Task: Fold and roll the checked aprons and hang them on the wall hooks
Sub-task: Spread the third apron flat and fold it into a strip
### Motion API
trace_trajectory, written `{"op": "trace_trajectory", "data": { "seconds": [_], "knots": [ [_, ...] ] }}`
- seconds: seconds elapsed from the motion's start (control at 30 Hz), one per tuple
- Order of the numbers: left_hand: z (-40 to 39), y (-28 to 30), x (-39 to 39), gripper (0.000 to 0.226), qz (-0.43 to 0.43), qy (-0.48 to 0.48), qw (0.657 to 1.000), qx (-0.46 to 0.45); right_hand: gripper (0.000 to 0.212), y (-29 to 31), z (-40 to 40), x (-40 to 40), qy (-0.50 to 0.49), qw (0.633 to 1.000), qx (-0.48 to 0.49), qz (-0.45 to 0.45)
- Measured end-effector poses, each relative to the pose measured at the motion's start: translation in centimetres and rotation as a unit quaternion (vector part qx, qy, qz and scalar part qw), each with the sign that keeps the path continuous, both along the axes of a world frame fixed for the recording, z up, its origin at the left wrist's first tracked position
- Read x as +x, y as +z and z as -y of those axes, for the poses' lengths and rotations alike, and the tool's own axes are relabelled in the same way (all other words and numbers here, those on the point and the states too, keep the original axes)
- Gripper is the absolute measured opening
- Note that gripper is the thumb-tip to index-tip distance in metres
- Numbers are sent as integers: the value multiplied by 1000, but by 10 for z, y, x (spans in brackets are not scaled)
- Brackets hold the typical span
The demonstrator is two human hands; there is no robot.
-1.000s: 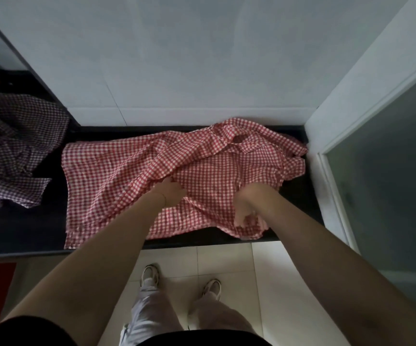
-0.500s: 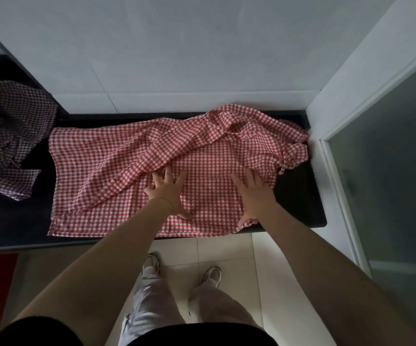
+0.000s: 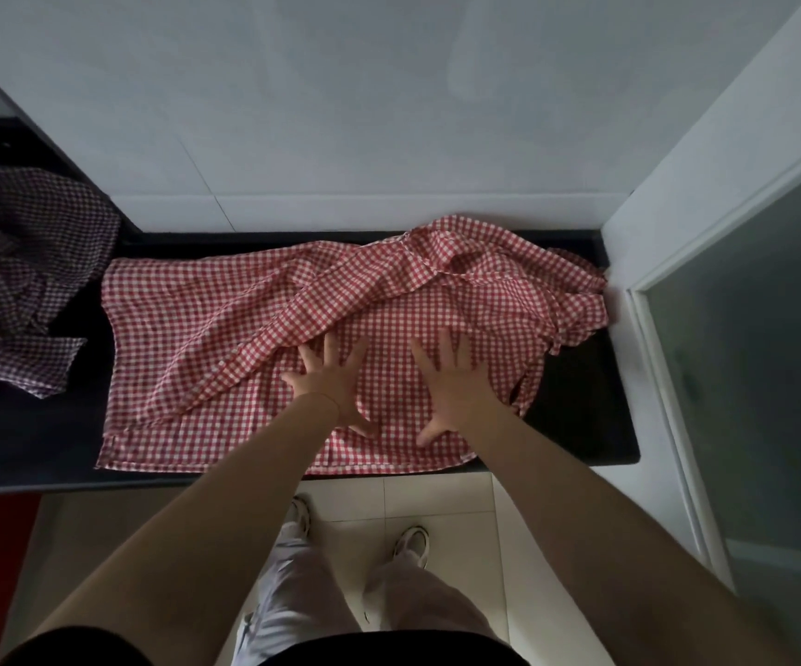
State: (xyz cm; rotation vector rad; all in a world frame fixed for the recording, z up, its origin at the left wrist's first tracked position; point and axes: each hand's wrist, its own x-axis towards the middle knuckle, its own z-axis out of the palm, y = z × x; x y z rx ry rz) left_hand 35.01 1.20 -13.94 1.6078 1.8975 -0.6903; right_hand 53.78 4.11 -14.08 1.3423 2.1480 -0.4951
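Early stage: flattening only, no fold, no roll, nothing hung.

Across the dark counter (image 3: 576,425) lies the red checked apron (image 3: 206,338), spread but rumpled along its far right edge; off to the left waits a purple checked apron (image 3: 18,281), bunched and untouched. Pressing flat on the red cloth: left hand (image 3: 333,384) and right hand (image 3: 456,386), fingers straight and splayed, gripping nothing. Against a second ago: no longer bunching fabric, now smoothing; cloth flatter.
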Motion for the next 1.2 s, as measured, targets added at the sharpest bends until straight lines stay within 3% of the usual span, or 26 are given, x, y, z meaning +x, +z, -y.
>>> {"op": "trace_trajectory", "data": {
  "seconds": [0.17,0.23,0.3,0.37,0.43,0.53,0.63,0.7,0.73,0.8,0.87,0.93,1.0,1.03,1.07,1.1,1.13,1.2],
  "knots": [
    [-16,3,-1,139,5,11,1000,-2,147,-4,-23,1,9,1000,16,7],
    [-30,14,0,111,2,12,999,31,143,5,-39,-3,14,999,-17,37],
    [-43,23,-5,59,29,62,981,181,121,22,-52,-13,14,998,-44,47],
    [-55,30,-17,38,44,146,932,330,74,35,-65,-22,21,1000,18,-8],
    [-67,30,-34,26,47,210,900,380,39,41,-75,-31,-10,988,118,-103],
    [-83,25,-59,35,85,291,916,265,21,44,-86,-46,-97,963,127,-218],
    [-91,19,-77,46,141,314,924,166,20,43,-95,-60,-182,940,89,-276],
    [-92,22,-81,47,168,304,926,150,21,44,-99,-68,-265,911,54,-312],
    [-93,25,-83,39,190,297,922,161,19,44,-101,-74,-330,879,20,-345],
    [-94,34,-80,25,252,292,897,215,17,51,-100,-86,-475,771,-76,-417],
    [-93,44,-77,25,313,262,874,265,36,59,-100,-94,-560,682,-137,-451],
    [-92,57,-75,29,363,187,882,236,91,68,-105,-103,-610,615,-180,-465],
    [-88,67,-70,35,368,76,919,121,142,67,-108,-108,-651,580,-187,-453],
    [-84,69,-67,36,340,-2,939,58,144,63,-108,-108,-662,584,-182,-433],
    [-81,67,-65,34,308,-62,949,10,125,59,-106,-105,-662,595,-174,-421],
    [-74,62,-63,30,279,-88,956,-22,92,60,-99,-101,-659,611,-157,-411],
    [-68,56,-62,26,266,-63,961,-38,60,56,-92,-93,-657,619,-128,-411],
    [-48,49,-60,35,275,107,954,-42,35,53,-73,-74,-669,604,-85,-424]
  ]
}}
